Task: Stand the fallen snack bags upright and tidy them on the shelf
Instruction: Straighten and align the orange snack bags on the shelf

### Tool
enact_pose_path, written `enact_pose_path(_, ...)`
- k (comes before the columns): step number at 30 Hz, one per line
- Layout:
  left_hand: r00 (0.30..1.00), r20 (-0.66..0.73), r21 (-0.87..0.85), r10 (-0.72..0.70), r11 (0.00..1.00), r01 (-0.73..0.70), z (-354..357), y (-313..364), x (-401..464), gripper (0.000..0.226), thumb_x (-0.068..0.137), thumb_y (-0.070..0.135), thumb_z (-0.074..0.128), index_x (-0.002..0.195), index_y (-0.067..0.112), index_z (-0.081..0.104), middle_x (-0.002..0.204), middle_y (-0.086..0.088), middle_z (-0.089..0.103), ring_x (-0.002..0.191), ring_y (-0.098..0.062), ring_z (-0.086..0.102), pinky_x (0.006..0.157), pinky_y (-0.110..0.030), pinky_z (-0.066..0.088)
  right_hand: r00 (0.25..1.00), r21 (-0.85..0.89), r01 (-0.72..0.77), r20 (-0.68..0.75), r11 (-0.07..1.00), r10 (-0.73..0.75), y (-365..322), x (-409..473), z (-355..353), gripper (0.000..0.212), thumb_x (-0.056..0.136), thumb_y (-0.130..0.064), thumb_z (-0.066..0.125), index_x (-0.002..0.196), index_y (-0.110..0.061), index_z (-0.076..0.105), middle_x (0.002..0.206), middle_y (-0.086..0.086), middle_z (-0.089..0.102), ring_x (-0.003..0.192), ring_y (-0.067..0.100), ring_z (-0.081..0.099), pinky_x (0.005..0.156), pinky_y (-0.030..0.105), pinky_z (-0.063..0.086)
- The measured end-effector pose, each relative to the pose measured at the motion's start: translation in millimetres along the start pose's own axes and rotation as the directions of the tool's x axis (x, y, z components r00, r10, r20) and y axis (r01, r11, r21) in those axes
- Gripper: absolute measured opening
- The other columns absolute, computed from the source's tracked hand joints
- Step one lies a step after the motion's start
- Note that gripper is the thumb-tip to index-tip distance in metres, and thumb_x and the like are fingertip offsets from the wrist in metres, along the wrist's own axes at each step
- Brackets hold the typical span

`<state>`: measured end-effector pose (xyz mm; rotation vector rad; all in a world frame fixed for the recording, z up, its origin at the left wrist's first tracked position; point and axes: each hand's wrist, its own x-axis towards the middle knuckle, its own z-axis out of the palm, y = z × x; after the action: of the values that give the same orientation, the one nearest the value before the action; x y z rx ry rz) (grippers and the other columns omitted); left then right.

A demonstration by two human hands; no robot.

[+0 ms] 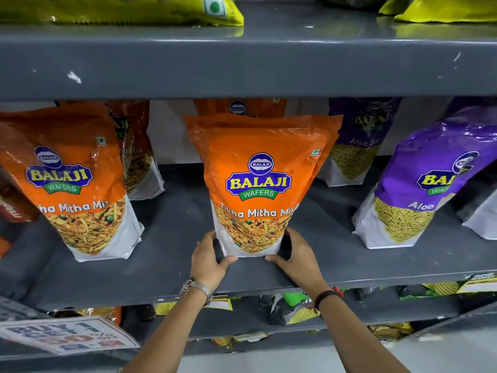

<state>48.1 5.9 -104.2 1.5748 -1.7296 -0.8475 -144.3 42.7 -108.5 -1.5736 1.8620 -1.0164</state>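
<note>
An orange Balaji "Tikha Mitha Mix" bag point(258, 181) stands upright at the middle of the grey shelf point(172, 238). My left hand point(208, 261) grips its lower left corner and my right hand point(295, 258) grips its lower right corner, thumbs under the front edge of the base. Another orange bag point(78, 184) stands upright to the left. A purple Aloo Sev bag point(419, 189) stands to the right, leaning left. More orange bags point(239, 107) and a purple bag point(357, 141) stand behind them.
The shelf above point(242, 63) hangs low over the bag tops and carries yellow-green bags point(134, 9). Lower shelves hold mixed packets point(293, 308). A "Buy 1 Get 1" sign point(67, 336) sits at bottom left. A red pack point(13, 208) pokes in at the far left.
</note>
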Motion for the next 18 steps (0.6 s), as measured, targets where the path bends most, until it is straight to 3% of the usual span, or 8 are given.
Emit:
enact_pose_path(9, 0.999, 0.043, 0.011, 0.006, 1.000, -0.006, -1.1, 0.6, -0.3, 0.064, 0.070, 0.014, 0.072, 0.123, 0.011, 0.037, 0.129, -0.012, 0.053, 0.119, -0.032, 0.045, 0.100, -0.049, 0.041, 0.999, 0.030, -0.038, 0.013, 0.999, 0.038, 0.4, -2.8, -1.1, 0.075, 0.062, -0.024, 0.080, 0.125, -0.019, 0.039, 0.131, 0.004, 0.051, 0.123, 0.021, 0.044, 0.094, 0.027, 0.036)
enact_pose_path(11, 0.998, 0.056, -0.044, 0.003, 0.999, -0.001, -2.8, 2.1, -1.9, 0.075, 0.071, 0.011, 0.071, 0.132, 0.012, 0.028, 0.138, -0.010, 0.044, 0.127, -0.030, 0.039, 0.106, -0.049, 0.035, 0.997, 0.083, -0.055, -0.043, 0.995, 0.059, 0.2, -9.9, -3.6, 0.088, 0.061, -0.026, 0.082, 0.132, -0.020, 0.031, 0.137, 0.002, 0.041, 0.129, 0.018, 0.034, 0.102, 0.031, 0.032)
enact_pose_path(13, 1.000, 0.024, -0.133, -0.019, 0.991, 0.022, -7.5, 3.4, -6.6, 0.085, 0.072, 0.009, 0.070, 0.138, 0.014, 0.017, 0.146, -0.008, 0.032, 0.134, -0.024, 0.029, 0.112, -0.043, 0.028, 0.981, 0.083, -0.035, -0.188, 0.996, 0.050, -2.5, -22.8, -7.7, 0.085, 0.063, -0.028, 0.080, 0.132, -0.017, 0.031, 0.137, 0.006, 0.039, 0.128, 0.016, 0.032, 0.104, 0.032, 0.031)
enact_pose_path(15, 0.997, -0.069, -0.190, -0.024, 0.982, 0.010, -15.6, 2.2, -14.2, 0.085, 0.073, 0.007, 0.069, 0.139, 0.015, 0.016, 0.148, -0.006, 0.029, 0.136, -0.020, 0.027, 0.112, -0.037, 0.024, 0.948, 0.000, 0.103, -0.304, 0.995, -0.098, -6.3, -36.8, -8.8, 0.061, 0.073, -0.027, 0.071, 0.125, -0.013, 0.041, 0.127, 0.014, 0.048, 0.120, 0.014, 0.036, 0.101, 0.027, 0.034)
enact_pose_path(18, 0.957, -0.291, -0.206, -0.008, 0.977, -0.055, -36.2, -3.9, -26.6, 0.073, 0.073, 0.004, 0.068, 0.135, 0.009, 0.028, 0.141, -0.012, 0.039, 0.131, -0.023, 0.036, 0.109, -0.036, 0.029, 0.879, -0.117, 0.362, -0.287, 0.925, -0.380, -26.1, -49.1, -1.6, 0.033, 0.088, -0.028, 0.051, 0.115, -0.011, 0.047, 0.112, 0.015, 0.056, 0.107, 0.015, 0.041, 0.095, 0.017, 0.030)
